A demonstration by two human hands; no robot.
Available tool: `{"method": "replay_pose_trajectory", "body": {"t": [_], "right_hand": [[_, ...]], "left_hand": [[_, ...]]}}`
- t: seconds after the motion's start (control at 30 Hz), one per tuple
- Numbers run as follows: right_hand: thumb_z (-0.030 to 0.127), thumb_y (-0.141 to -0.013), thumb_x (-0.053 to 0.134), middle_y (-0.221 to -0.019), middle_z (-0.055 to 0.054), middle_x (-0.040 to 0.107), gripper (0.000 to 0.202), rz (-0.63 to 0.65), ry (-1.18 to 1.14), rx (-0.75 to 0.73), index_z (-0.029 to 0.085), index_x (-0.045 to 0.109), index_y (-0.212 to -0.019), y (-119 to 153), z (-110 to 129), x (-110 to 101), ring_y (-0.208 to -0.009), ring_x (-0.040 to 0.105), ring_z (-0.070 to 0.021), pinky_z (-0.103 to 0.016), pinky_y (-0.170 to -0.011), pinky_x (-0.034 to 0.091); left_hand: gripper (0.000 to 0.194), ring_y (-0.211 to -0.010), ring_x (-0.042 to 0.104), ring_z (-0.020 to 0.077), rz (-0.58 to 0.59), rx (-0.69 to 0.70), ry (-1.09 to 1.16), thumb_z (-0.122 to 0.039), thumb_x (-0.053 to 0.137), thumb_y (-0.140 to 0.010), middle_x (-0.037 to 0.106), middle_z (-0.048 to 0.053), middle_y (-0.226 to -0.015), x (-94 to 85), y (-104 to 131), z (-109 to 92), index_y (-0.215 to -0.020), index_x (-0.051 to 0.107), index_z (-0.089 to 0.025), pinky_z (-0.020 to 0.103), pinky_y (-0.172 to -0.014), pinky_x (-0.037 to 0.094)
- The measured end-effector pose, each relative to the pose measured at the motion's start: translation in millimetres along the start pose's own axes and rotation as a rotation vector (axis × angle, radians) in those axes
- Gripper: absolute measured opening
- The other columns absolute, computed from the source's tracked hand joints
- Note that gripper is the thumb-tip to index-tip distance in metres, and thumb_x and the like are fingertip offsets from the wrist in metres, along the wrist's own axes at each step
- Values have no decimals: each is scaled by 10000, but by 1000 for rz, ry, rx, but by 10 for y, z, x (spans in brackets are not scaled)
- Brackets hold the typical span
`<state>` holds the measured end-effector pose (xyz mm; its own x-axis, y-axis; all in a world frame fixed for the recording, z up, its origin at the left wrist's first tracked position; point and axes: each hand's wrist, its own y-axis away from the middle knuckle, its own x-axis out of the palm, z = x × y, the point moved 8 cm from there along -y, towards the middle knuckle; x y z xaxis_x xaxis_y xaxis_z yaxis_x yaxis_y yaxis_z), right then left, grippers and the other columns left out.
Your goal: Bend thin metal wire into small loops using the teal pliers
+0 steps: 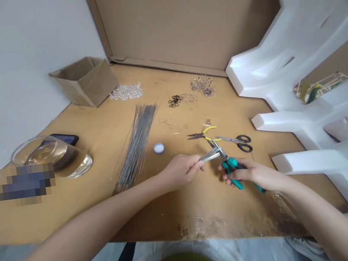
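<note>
My left hand (pixel 184 171) is closed around a small bundle of thin metal wires (pixel 210 155), whose ends stick out to the right. In my right hand (pixel 246 173) are teal-handled pliers (pixel 230 163), their jaws up against the wire ends. Whether the jaws are fully closed is too small to tell. Just beyond lie yellow-handled long-nose pliers (pixel 200 135) and black-handled scissors (pixel 239 141). A larger sheaf of straight wires (pixel 139 145) rests on the table to the left of my hands, beside a small white round dish (pixel 159 148) with a blue rim.
Clear beads (pixel 126 91) are heaped by an open cardboard box (pixel 86 84). Black rings (pixel 175 101) and small metal pieces (pixel 202 84) lie at the back. A glass of liquid (pixel 69 159) and a phone (pixel 66 138) are at left. White foam (pixel 312 159) borders the right side.
</note>
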<state>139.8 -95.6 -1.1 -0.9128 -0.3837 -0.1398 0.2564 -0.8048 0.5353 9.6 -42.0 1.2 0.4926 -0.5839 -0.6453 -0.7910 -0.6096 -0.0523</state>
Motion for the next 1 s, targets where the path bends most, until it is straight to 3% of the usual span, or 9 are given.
{"method": "replay_pose_trajectory", "body": {"t": [0.27,0.57,0.77,1.0], "right_hand": [[244,-696,533,-774,-43,587,216,-10,47,5,151,534,-890,-39,1,19,-688,552,-164,-277,-594,425],[245,-722,497,-577,17,533,76,-188,316,-17,172,520,-726,-45,-13,-77,-537,484,-127,-245,-509,371],[347,-767,487,-569,33,498,174,-358,484,-146,188,502,-700,-50,3,-138,-522,430,-120,-240,-496,320],[373,-777,479,-539,42,421,187,-447,603,-156,199,486,-708,-96,0,-144,-488,381,-116,-241,-491,308]], "left_hand": [[267,-510,432,105,-11,-4,-46,-259,347,-843,496,-11,-553,-16,9,-14,-796,586,-150,206,-523,274],[264,-523,437,101,1,-5,-21,-248,344,-842,514,-7,-579,-17,11,-25,-793,582,-145,205,-528,276],[255,-519,433,100,-26,-6,-3,-254,349,-842,506,-12,-571,-16,15,-28,-769,570,-150,204,-525,279],[258,-523,438,103,-27,-9,10,-264,348,-844,507,-12,-573,55,-9,75,-782,573,-152,208,-537,291]]}}
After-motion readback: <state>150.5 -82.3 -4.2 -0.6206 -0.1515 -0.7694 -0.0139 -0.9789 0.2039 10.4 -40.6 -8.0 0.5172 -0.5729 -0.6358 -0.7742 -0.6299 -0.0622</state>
